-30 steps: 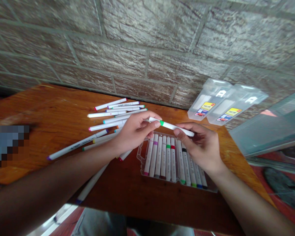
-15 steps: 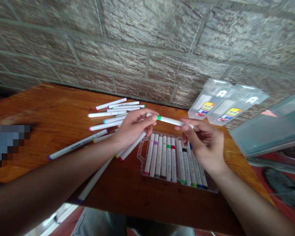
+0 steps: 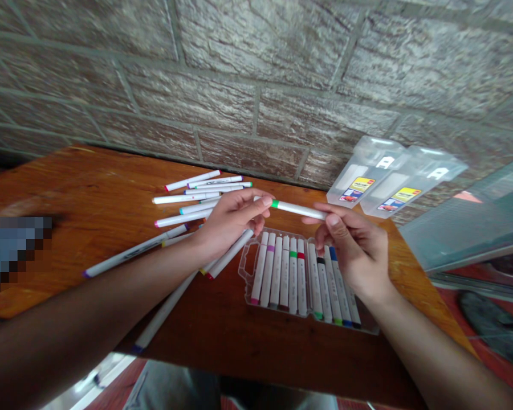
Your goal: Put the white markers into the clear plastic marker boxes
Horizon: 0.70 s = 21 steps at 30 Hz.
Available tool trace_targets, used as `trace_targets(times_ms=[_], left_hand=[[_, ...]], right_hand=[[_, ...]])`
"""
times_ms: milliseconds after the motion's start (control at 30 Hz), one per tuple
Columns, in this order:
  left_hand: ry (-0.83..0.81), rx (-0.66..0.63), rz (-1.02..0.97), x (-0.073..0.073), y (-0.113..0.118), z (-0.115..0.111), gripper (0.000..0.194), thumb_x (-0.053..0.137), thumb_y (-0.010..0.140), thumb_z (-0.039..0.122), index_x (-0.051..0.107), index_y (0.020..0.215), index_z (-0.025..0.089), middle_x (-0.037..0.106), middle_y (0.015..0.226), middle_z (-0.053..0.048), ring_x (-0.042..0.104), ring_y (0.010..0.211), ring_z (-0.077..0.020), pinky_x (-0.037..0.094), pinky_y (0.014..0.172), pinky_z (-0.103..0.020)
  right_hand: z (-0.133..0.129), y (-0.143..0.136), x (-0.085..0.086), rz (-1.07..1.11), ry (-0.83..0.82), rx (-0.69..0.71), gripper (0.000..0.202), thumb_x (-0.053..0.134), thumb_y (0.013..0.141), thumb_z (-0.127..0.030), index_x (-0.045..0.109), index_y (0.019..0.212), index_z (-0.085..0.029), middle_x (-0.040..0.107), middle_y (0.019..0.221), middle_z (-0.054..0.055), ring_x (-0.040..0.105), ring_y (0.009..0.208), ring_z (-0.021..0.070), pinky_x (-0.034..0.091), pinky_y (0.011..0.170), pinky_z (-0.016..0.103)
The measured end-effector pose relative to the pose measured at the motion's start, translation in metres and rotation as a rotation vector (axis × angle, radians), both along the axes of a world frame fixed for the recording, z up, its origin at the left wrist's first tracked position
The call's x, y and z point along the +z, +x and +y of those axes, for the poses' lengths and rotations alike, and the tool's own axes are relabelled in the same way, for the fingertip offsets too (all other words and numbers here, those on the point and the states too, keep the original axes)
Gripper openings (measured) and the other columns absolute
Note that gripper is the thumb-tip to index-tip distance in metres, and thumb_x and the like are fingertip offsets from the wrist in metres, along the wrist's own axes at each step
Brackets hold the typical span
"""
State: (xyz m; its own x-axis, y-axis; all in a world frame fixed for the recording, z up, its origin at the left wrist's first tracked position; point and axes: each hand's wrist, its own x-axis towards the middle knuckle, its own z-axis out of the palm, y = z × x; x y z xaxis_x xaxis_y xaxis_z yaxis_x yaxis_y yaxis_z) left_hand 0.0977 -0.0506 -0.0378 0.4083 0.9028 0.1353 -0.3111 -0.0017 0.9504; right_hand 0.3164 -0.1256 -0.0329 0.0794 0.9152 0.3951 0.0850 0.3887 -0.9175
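A white marker with a green band [image 3: 297, 210] is held level between both hands. My left hand [image 3: 239, 219] pinches its left end beside the band, and my right hand [image 3: 354, 245] grips the right end between thumb and fingers. Below them, a clear plastic case [image 3: 248, 285] lies open on the table, holding a row of white markers with coloured bands and tips. My right hand covers the upper right part of this case. Loose white markers [image 3: 183, 218] lie scattered to the left, some partly hidden behind my left hand and forearm.
Two clear plastic boxes with yellow labels [image 3: 393, 179] stand at the back right of the wooden table [image 3: 111, 199], near the stone wall [image 3: 222, 108]. A pixelated dark object [image 3: 12, 250] is at the left edge. A glass panel [image 3: 474, 222] borders the right side.
The held marker has shifted slightly left. My right thumb and fingers have changed position at its right end. Both hands still hold it.
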Motion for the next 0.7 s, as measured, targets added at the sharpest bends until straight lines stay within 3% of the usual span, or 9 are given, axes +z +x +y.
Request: trace_targets(times_ms=[433, 700], left_hand=[[-0.032, 0.005, -0.033, 0.0007, 0.0007, -0.0009, 0.025, 0.084, 0.084, 0.037, 0.073, 0.089, 0.015, 0.066, 0.075, 0.001, 0.058, 0.052, -0.0071, 0.043, 0.049, -0.021], [-0.062, 0.007, -0.063, -0.0017, -0.0004, 0.0013, 0.021, 0.082, 0.086, 0.034, 0.078, 0.093, 0.014, 0.072, 0.076, -0.001, 0.06, 0.052, -0.0079, 0.046, 0.05, -0.022]], right_hand=[[0.0004, 0.0006, 0.0004, 0.088, -0.036, 0.05, 0.022, 0.068, 0.102, -0.039, 0.08, 0.116, -0.026, 0.084, 0.103, 0.007, 0.061, 0.056, 0.0126, 0.052, 0.047, 0.027], [0.0032, -0.0003, 0.0031, 0.084, -0.058, -0.013, 0.024, 0.069, 0.099, -0.044, 0.078, 0.104, -0.023, 0.083, 0.094, 0.008, 0.06, 0.051, 0.0132, 0.049, 0.042, 0.028]])
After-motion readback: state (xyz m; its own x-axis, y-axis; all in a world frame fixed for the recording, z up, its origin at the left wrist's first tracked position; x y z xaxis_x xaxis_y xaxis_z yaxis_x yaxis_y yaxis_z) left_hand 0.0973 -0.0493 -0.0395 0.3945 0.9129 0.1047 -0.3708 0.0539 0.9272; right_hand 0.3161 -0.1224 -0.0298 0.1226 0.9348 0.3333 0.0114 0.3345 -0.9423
